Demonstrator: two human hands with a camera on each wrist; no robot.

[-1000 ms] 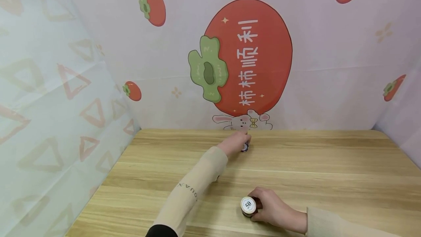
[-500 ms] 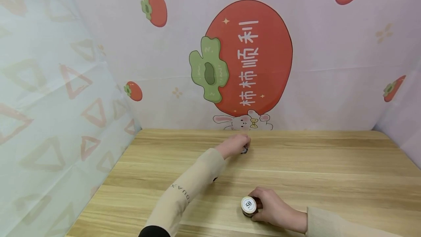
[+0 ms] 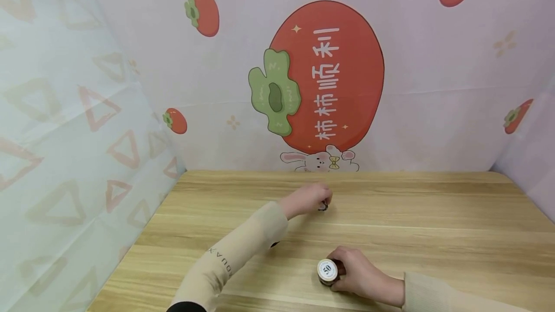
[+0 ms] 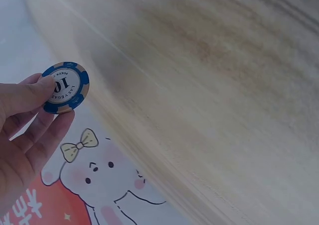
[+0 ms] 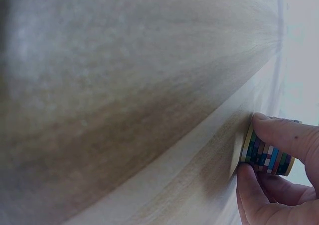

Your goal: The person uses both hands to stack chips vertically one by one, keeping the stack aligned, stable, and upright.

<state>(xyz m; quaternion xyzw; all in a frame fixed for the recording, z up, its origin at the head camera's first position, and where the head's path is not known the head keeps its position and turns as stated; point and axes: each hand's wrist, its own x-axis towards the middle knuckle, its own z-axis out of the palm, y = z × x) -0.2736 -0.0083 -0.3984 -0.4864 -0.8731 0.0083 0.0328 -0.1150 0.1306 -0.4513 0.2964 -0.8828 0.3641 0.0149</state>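
My left hand (image 3: 306,199) is over the far middle of the table. Between thumb and fingers it pinches one poker chip (image 4: 75,99), blue and tan with a white centre; the thumb covers part of its printed number. In the left wrist view the chip is tilted. Closer to me, my right hand (image 3: 364,277) grips a stack of poker chips (image 3: 327,270) from its right side. The top chip is white and marked 50. The right wrist view shows the stack's many-coloured edges (image 5: 269,158) between thumb and fingers, close to the tabletop.
The wooden table (image 3: 416,215) runs back to a pinkish wall cloth (image 3: 433,124) printed with persimmons and a rabbit. Another cloth (image 3: 56,158) with triangles hangs along the left side. My left sleeve (image 3: 243,249) stretches across the table's left middle.
My left hand has come a little nearer to me, carrying the chip, and the forearm has drawn back to the left. The right hand and the stack have stayed in place.
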